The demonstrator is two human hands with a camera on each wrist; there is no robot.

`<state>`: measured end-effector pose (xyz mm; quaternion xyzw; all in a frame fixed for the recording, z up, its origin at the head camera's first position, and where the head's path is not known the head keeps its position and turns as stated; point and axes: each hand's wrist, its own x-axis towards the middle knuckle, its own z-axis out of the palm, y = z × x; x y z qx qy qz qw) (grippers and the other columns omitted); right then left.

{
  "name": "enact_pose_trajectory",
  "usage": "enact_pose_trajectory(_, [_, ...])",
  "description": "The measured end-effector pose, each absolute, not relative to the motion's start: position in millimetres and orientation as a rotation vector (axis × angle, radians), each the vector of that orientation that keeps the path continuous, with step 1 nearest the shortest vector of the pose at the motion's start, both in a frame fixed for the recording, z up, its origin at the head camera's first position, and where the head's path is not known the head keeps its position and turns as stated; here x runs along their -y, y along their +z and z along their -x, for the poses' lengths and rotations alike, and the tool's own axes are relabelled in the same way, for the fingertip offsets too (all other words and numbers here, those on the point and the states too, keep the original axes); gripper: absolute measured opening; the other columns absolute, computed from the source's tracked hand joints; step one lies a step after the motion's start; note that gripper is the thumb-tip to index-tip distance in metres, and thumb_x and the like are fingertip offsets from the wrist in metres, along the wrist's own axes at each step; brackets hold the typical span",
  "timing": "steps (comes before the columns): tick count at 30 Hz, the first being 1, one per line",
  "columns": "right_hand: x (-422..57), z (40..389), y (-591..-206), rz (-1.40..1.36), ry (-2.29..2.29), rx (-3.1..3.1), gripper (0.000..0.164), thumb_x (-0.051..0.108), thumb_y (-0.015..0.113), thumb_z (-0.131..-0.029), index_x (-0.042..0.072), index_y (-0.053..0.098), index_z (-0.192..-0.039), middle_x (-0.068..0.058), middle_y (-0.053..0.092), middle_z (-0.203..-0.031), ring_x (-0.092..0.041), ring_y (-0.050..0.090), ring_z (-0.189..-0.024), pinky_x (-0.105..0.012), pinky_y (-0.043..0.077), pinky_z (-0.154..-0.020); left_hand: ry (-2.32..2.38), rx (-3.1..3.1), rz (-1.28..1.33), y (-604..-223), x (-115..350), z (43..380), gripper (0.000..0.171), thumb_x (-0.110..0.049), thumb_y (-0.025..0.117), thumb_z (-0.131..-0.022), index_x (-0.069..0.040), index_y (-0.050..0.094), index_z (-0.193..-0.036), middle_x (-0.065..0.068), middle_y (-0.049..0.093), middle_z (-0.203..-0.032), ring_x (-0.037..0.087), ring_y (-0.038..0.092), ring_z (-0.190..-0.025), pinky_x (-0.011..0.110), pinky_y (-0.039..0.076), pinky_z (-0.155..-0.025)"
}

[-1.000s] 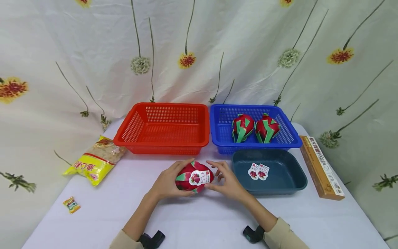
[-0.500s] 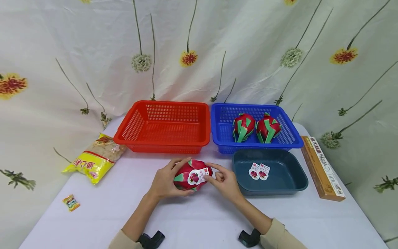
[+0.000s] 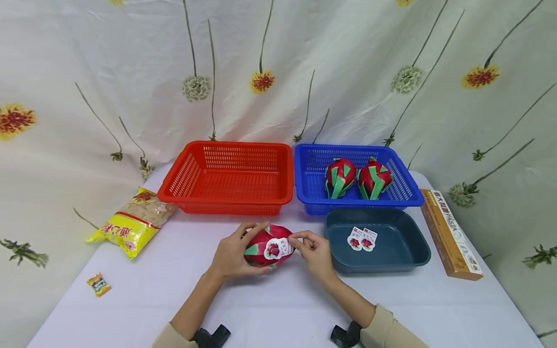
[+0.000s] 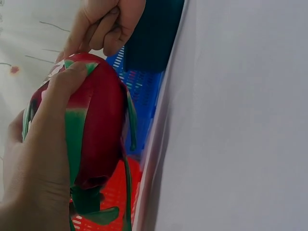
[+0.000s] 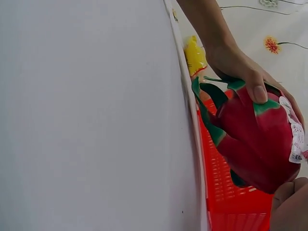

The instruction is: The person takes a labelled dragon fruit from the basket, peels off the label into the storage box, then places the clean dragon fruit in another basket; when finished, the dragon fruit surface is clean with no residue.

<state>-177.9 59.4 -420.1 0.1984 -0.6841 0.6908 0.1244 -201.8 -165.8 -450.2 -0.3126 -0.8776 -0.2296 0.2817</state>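
At the middle of the table my left hand (image 3: 230, 256) holds a red dragon fruit (image 3: 256, 249) with green scales, lying sideways. Thumb and fingers wrap its left end; the left wrist view shows the thumb across the near side. A white sticker (image 3: 277, 248) with a dragon fruit picture lies on the fruit, its right end looking slightly raised in the right wrist view. My right hand (image 3: 316, 253) has thumb and index finger together at the sticker's right edge, pinching it, the other fingers curled. The fingertips partly cover that edge.
A red basket (image 3: 235, 199) stands behind the hands. Beside it, a blue basket (image 3: 357, 202) holds two dragon fruits (image 3: 340, 176). The dark teal tray (image 3: 404, 249) carries two stickers (image 3: 362, 239). A pasta box (image 3: 450, 237), a yellow bag (image 3: 135, 222) and a small packet (image 3: 98, 284) lie around.
My right hand first moved its thumb onto the sticker, then drew its thumb and index finger together at the sticker's right edge. The left hand keeps its grip on the dragon fruit.
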Motion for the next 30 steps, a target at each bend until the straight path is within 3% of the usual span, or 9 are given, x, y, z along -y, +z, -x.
enact_pose_trajectory(11, [-65, 169, -411, -0.627, 1.991, 2.024, 0.007, -0.004, 0.066, -0.081, -0.009, 0.066, -0.086, -0.006, 0.027, -0.049, -0.007, 0.025, -0.045, -0.027, 0.017, -0.039, -0.675, 2.444, 0.807, -455, 163, 211, 0.095, -0.066, 0.074, -0.055, -0.033, 0.040, -0.138, 0.001, 0.052, -0.114, 0.014, 0.059, -0.091, 0.031, 0.054, -0.066])
enact_pose_trajectory(17, [-64, 171, -417, -0.636, 1.855, 2.026, 0.017, -0.003, 0.070, -0.078, -0.006, 0.067, -0.094, -0.006, 0.028, -0.048, -0.008, 0.025, -0.044, -0.025, 0.017, -0.037, -0.699, 2.450, 0.779, -457, 164, 209, 0.093, -0.061, 0.076, -0.055, -0.028, 0.044, -0.136, 0.001, 0.052, -0.113, 0.016, 0.059, -0.091, 0.031, 0.054, -0.066])
enact_pose_trajectory(25, [-63, 173, -428, -0.587, 1.813, 2.027, 0.031, 0.000, 0.070, -0.079, -0.005, 0.065, -0.108, -0.004, 0.026, -0.049, -0.006, 0.023, -0.045, -0.026, 0.016, -0.037, -0.695, 2.458, 0.768, -461, 161, 208, 0.094, -0.062, 0.075, -0.056, -0.030, 0.042, -0.138, 0.002, 0.052, -0.114, 0.017, 0.059, -0.092, 0.032, 0.054, -0.067])
enact_pose_trajectory(30, [-63, 175, -429, -0.528, 1.860, 2.047, 0.018, 0.000, 0.069, -0.080, -0.007, 0.068, -0.096, -0.005, 0.028, -0.048, -0.005, 0.024, -0.045, -0.024, 0.016, -0.038, -0.689, 2.451, 0.768, -462, 160, 208, 0.093, -0.062, 0.075, -0.055, -0.027, 0.045, -0.136, 0.003, 0.053, -0.113, 0.017, 0.060, -0.090, 0.033, 0.054, -0.066])
